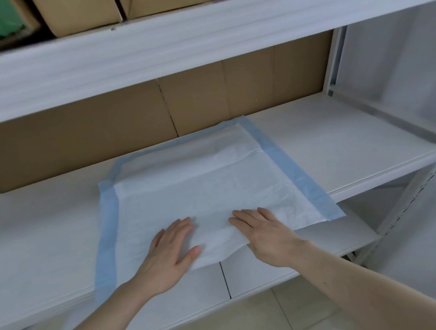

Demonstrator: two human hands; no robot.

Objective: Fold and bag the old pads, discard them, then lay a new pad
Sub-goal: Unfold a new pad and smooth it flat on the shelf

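A white absorbent pad (pixel 202 181) with blue borders lies spread flat on the white shelf (pixel 338 142). Its near edge hangs a little past the shelf's front. My left hand (pixel 171 252) presses flat on the pad's near middle, fingers straight and together. My right hand (pixel 264 233) lies flat beside it on the pad's near right part, fingers straight. The two hands sit a short gap apart. No old pads and no bag are in view.
Brown cardboard (pixel 108 136) lines the back of the shelf. A higher white shelf (pixel 154 54) carries cardboard boxes (pixel 80 12). A lower shelf (pixel 269 271) and the tiled floor (pixel 259 320) show below. White sheeting (pixel 398 77) hangs at the right.
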